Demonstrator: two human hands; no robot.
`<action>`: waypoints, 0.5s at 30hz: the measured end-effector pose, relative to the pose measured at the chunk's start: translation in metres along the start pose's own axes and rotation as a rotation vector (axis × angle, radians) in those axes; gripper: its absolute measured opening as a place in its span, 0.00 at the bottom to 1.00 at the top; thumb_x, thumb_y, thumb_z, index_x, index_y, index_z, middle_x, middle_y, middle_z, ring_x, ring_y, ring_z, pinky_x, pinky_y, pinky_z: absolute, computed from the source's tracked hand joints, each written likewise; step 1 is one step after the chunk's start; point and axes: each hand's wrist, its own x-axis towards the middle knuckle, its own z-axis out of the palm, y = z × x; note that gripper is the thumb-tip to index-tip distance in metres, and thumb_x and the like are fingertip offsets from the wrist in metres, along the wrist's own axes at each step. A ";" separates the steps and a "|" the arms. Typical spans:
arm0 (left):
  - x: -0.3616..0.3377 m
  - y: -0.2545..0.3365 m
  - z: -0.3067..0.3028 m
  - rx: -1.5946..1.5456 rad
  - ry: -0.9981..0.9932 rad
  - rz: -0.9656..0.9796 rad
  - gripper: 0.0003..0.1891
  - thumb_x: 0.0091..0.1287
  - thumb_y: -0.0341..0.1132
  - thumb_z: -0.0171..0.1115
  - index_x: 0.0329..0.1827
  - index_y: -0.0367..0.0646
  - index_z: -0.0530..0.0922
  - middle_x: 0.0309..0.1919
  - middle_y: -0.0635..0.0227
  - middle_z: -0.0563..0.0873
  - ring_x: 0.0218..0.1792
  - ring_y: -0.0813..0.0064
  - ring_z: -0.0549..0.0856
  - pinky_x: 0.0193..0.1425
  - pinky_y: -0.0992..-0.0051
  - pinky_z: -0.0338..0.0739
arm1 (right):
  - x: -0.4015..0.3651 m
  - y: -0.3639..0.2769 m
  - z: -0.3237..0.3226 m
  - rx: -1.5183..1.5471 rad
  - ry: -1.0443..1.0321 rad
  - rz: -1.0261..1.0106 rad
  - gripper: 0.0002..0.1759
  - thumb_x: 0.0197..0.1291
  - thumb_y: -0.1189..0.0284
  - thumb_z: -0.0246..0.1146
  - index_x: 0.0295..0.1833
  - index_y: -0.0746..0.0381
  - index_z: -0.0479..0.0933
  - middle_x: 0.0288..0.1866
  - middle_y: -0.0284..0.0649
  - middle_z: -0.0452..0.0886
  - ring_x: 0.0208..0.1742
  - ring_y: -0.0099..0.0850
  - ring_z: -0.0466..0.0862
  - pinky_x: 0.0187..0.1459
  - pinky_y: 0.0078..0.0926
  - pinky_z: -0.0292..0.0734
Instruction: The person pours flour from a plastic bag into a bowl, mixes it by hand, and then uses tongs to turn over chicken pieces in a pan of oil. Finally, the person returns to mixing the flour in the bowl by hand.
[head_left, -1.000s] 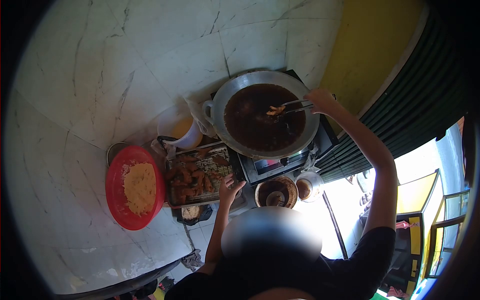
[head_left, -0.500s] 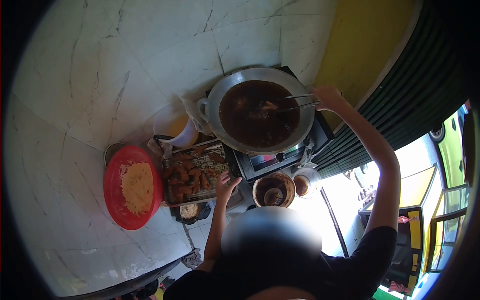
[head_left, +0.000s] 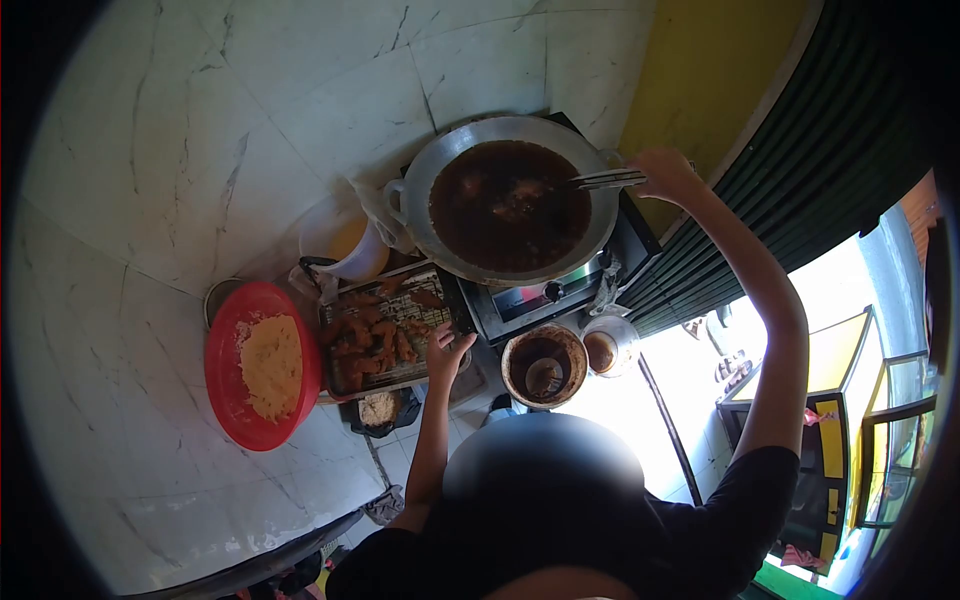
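My right hand (head_left: 668,178) is closed around metal tongs (head_left: 606,180) at the right rim of a large metal wok (head_left: 440,250). The tongs' arms lie close together, and their tips reach into dark brown oil (head_left: 480,225). Pale bubbling pieces of food (head_left: 522,196) show near the tips; whether the tongs grip one I cannot make out. My left hand (head_left: 446,352), fingers apart, is by the right edge of a tray (head_left: 402,380) near the stove's corner. Browned fried pieces (head_left: 365,345) lie on the tray's wire rack.
The wok sits on a gas stove (head_left: 520,318). Left of the tray stands a red basin (head_left: 225,400) of pale flour (head_left: 272,365). A white bucket (head_left: 365,262) is behind the tray. A brown-stained pot (head_left: 522,395) and a smaller container (head_left: 622,335) stand before the stove.
The tongs' arms, spread apart earlier, have come together in my right hand. The view has shifted slightly, so the wok appears a little higher and further left. My left hand stays by the tray.
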 end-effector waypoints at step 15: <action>-0.005 0.003 0.000 0.060 0.007 0.072 0.32 0.48 0.40 0.72 0.54 0.37 0.69 0.52 0.57 0.74 0.51 0.62 0.75 0.54 0.66 0.70 | -0.015 -0.008 -0.011 0.011 0.021 0.018 0.20 0.34 0.67 0.63 0.40 0.55 0.78 0.29 0.42 0.79 0.34 0.40 0.81 0.37 0.36 0.77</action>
